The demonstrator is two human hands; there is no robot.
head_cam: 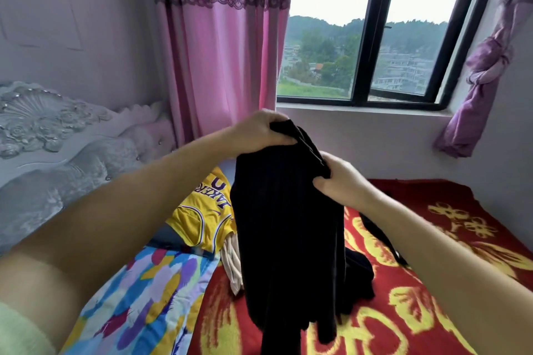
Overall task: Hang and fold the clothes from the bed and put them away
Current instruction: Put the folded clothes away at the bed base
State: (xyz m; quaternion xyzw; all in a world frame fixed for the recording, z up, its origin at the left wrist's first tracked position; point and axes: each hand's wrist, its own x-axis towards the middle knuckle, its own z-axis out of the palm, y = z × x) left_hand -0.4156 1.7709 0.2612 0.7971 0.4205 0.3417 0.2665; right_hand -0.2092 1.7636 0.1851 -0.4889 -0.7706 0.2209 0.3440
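Black ribbed fabric of the garment (285, 228) hangs above the bed (418, 282), held up by its top edge: the left hand (261, 130) and the right hand (339, 179) each have a grip clamped on that edge. The step in hand appears to be lifting and straightening the garment; the next move likely calls for squaring the edge before folding or hanging, clear of the yellow jersey (202, 219) beside it.

A pink patterned curtain (219, 46) hangs at upper centre beside a black-framed window (375, 37), with a knotted purple curtain (484, 72) at right and a carved white headboard (57, 135) at left.
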